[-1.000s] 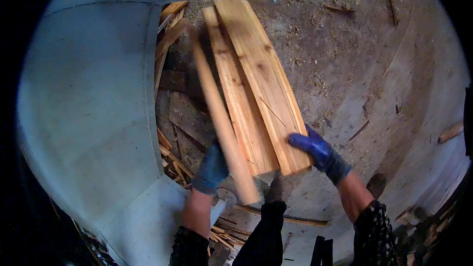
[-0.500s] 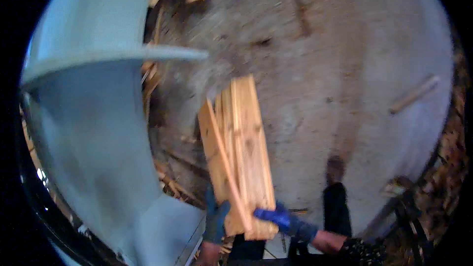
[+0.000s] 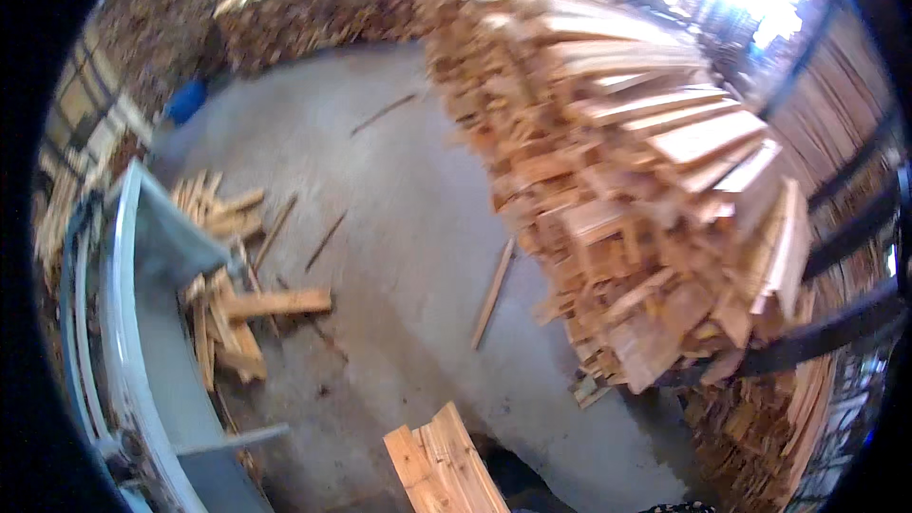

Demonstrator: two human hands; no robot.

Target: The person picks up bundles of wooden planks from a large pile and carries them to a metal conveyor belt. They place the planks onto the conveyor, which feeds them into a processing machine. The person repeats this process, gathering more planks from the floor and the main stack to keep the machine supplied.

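Observation:
A bundle of light wooden boards [image 3: 445, 464] rises into the picture from the lower edge, a little left of its middle. Only the far ends of the boards show, lying side by side and on one another. Both my hands are below the lower edge, so their grip on the boards is hidden. A dark shape, perhaps my clothing [image 3: 524, 484], shows just right of the boards.
A tall stack of boards [image 3: 608, 218] fills the right side, beside dark metal bars [image 3: 826, 337]. At left stands a grey-green metal frame [image 3: 128, 323] with a loose pile of wood [image 3: 233, 328] next to it. Sticks [image 3: 494, 294] lie on the concrete floor [image 3: 408, 218].
The view has swung up and to the right, bringing the big stack into sight. The boards, earlier held between both gloved hands, now sit lower in the picture, and the hands have left it.

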